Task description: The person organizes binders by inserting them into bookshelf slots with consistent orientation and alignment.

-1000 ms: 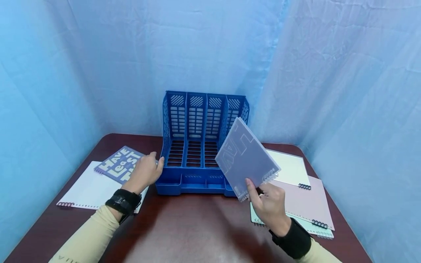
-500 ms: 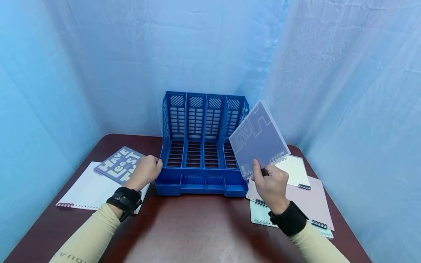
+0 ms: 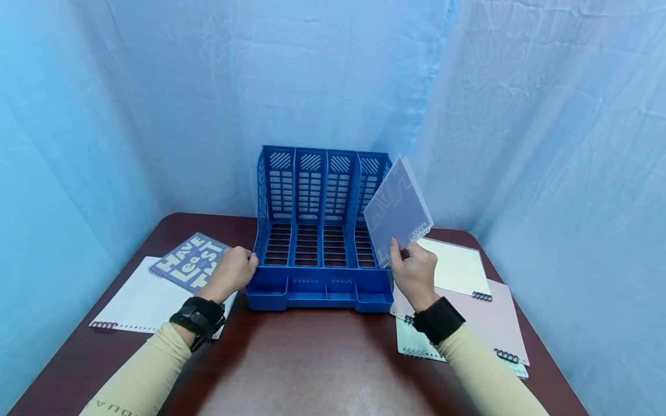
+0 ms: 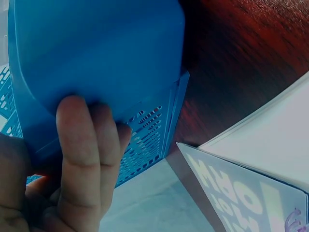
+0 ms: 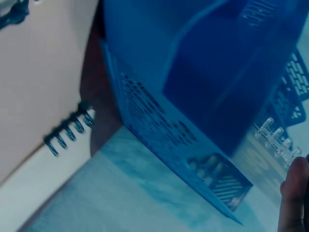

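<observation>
My right hand (image 3: 416, 268) pinches a small purple spiral notebook (image 3: 398, 208) by its lower corner, thumb on the cover. The notebook is tilted in the air at the right side of a blue plastic file rack (image 3: 312, 271). My left hand (image 3: 232, 270) grips the rack's front left edge. In the left wrist view, its fingers (image 4: 79, 140) lie against the outside of the rack's wall (image 4: 101, 43). The right wrist view catches the notebook's clear coil (image 5: 279, 137) and one fingertip (image 5: 295, 186), and the rest of the hand is out of frame.
On the left, a blue notebook with large lettering (image 3: 187, 261) overlaps a white spiral pad (image 3: 130, 297). On the right lie a cream notebook (image 3: 458, 263), a pink one (image 3: 489, 315) and a mint one (image 3: 413, 338), overlapping. Blue curtains (image 3: 333, 75) surround the table (image 3: 312, 370).
My right hand has carried the purple notebook up and rightward, then back left toward the rack's rightmost slot. The left hand's fingers have curled in on the rack's edge.
</observation>
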`<state>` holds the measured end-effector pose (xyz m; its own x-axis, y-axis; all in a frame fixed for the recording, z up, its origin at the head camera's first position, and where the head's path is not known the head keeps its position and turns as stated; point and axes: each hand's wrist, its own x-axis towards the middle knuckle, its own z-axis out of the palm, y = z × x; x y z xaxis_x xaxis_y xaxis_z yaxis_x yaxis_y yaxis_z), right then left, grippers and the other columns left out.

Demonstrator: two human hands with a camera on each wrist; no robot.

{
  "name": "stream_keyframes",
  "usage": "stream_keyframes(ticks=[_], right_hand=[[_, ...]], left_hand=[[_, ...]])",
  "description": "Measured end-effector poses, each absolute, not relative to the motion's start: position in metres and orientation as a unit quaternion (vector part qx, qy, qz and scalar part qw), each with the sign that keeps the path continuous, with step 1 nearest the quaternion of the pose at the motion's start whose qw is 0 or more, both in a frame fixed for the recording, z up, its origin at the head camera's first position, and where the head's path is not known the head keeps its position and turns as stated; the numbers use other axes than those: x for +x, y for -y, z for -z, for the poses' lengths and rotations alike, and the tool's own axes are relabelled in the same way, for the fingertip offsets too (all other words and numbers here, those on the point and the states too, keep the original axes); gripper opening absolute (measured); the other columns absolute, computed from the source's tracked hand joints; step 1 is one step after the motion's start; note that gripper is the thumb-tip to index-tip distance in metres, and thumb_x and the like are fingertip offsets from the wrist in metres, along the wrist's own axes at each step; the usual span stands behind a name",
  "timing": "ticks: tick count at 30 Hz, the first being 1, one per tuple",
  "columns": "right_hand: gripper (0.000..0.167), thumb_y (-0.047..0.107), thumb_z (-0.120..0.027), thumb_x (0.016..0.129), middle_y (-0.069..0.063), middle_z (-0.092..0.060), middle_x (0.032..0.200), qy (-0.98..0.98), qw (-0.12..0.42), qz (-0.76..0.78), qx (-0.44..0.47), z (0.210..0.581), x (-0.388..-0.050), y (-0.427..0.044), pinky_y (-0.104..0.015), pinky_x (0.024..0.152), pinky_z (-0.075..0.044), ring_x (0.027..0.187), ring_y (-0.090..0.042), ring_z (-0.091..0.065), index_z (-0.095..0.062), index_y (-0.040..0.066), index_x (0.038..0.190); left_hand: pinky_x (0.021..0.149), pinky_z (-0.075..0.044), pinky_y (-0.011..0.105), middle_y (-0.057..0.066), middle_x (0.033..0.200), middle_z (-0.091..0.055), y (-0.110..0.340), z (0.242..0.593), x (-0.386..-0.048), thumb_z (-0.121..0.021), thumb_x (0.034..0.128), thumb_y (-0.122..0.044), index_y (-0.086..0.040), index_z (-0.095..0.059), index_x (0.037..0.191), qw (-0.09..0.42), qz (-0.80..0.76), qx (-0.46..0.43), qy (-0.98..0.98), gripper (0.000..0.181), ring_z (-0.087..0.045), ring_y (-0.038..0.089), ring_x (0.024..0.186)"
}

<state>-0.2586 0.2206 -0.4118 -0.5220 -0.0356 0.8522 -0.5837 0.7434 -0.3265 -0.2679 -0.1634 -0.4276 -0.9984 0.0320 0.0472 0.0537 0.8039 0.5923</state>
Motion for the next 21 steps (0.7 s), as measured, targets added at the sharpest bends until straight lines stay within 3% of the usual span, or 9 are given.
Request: stream_keyframes(ticks=[2,8,17,21], right_hand=[[0.028,0.01,-0.066,0.098,-0.007,-0.065,0.058,0.824,0.441,-0.303,0.184,0.417,-0.263,-0.22,-0.023,0.038,-0.035,0.043,-0.014,-0.056,-0.066,0.001,0.071],[0.018,0.008,-0.064,0.098,-0.019,-0.076,0.084,0.841,0.415,-0.302,0.169,0.428,-0.274,-0.221,-0.035,0.047,-0.053,0.059,-0.023,-0.071,-0.073,-0.007,0.104],[0.02,0.01,-0.064,0.099,-0.02,-0.075,0.083,0.868,0.374,-0.299,0.132,0.43,-0.28,-0.221,-0.039,0.046,-0.054,0.061,-0.027,-0.073,-0.075,-0.007,0.098],[0.022,0.01,-0.064,0.099,-0.018,-0.072,0.071,0.883,0.343,-0.303,0.104,0.43,-0.28,-0.221,-0.035,0.041,-0.048,0.053,-0.024,-0.068,-0.074,-0.006,0.089]], left_hand=[[0.048,-0.044,0.03,0.005,0.053,-0.046,0.163,0.428,-0.268,-0.046,0.1079,-0.017,-0.01,-0.05,0.061,0.018,0.311,-0.023,0.95,0.048,-0.058,0.021,0.046],[0.049,-0.045,0.031,0.006,0.053,-0.047,0.163,0.427,-0.268,-0.045,0.1082,-0.018,-0.01,-0.05,0.061,0.012,0.314,-0.021,0.949,0.048,-0.059,0.021,0.046],[0.049,-0.046,0.031,0.006,0.054,-0.047,0.162,0.427,-0.268,-0.045,0.1084,-0.018,-0.009,-0.051,0.062,0.005,0.319,-0.019,0.948,0.047,-0.059,0.021,0.047],[0.048,-0.045,0.031,0.004,0.053,-0.045,0.163,0.427,-0.268,-0.045,0.1082,-0.017,-0.01,-0.049,0.061,0.009,0.317,-0.021,0.948,0.048,-0.058,0.021,0.047]])
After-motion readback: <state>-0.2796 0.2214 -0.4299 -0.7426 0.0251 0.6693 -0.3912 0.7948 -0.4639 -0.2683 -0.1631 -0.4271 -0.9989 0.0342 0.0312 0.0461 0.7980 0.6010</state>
